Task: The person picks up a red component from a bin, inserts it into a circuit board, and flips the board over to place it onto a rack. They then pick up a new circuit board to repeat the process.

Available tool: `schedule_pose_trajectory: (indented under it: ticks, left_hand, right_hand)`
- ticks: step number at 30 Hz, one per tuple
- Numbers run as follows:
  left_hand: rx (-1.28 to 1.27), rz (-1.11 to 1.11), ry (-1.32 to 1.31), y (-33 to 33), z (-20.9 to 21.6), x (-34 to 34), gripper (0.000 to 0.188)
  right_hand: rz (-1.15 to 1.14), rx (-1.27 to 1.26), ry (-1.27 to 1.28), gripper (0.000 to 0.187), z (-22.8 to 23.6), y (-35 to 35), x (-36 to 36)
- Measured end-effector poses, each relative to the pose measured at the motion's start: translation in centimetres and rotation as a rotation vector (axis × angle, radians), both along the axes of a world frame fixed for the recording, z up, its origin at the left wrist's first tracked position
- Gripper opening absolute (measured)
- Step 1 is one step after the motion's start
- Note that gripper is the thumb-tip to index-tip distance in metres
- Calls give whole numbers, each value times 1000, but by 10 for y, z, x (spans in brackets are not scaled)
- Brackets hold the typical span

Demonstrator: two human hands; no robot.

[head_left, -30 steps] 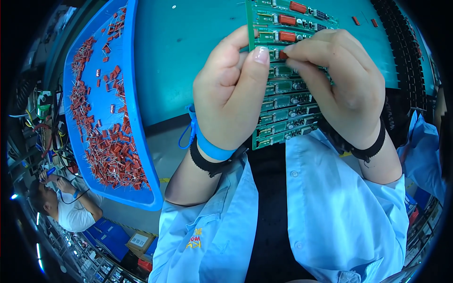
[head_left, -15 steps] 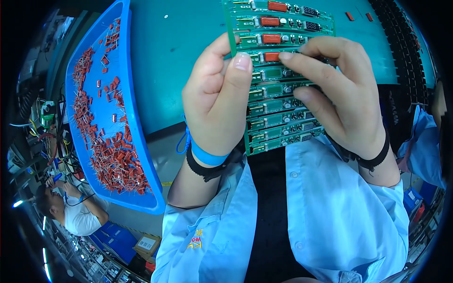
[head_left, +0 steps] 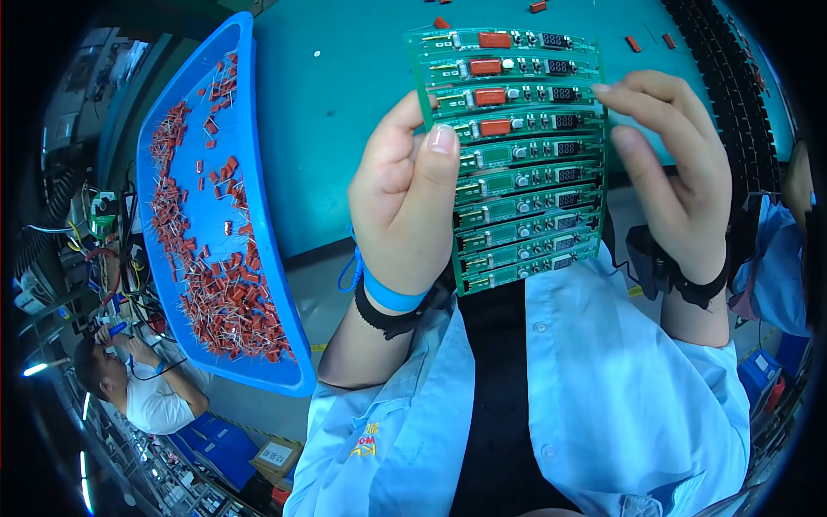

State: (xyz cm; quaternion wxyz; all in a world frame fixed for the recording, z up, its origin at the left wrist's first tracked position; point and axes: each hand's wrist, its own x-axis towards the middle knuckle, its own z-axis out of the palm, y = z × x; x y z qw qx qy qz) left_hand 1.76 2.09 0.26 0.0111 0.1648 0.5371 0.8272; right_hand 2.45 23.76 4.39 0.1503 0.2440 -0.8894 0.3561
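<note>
My left hand grips the left edge of a green circuit board panel, thumb on top and fingers behind. The panel is made of several narrow strips, with small black displays toward their right ends. Red box-shaped capacitors sit on the upper strips; the lower strips show bare green spots there. At the panel's right edge is my right hand, its thumb and fingers apart and nothing seen between them. Its index fingertip meets or nearly meets the edge; I cannot tell which.
On the left stands a blue tray holding many loose red capacitors with wire leads. A few more capacitors lie on the green table. A black slatted track runs along the right. A person works at lower left.
My right hand has moved right, off the strips, and its fingers have spread. The panel sits slightly lower in view, and its right-hand displays are now uncovered.
</note>
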Motion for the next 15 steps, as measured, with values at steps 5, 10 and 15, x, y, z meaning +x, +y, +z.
schedule_pose_trajectory:
  ticks: [5,10,15]
  left_hand:
    - [17,30,-4,0,1,1,34]
    - [25,91,-183,-7,11,-1,33]
    - [62,96,-195,-17,16,-3,31]
  right_hand:
    - [-183,132,176,25,-15,28,-11]
    - [-427,258,165,27,-22,47,-23]
    - [-479,314,53,28,-15,49,-36]
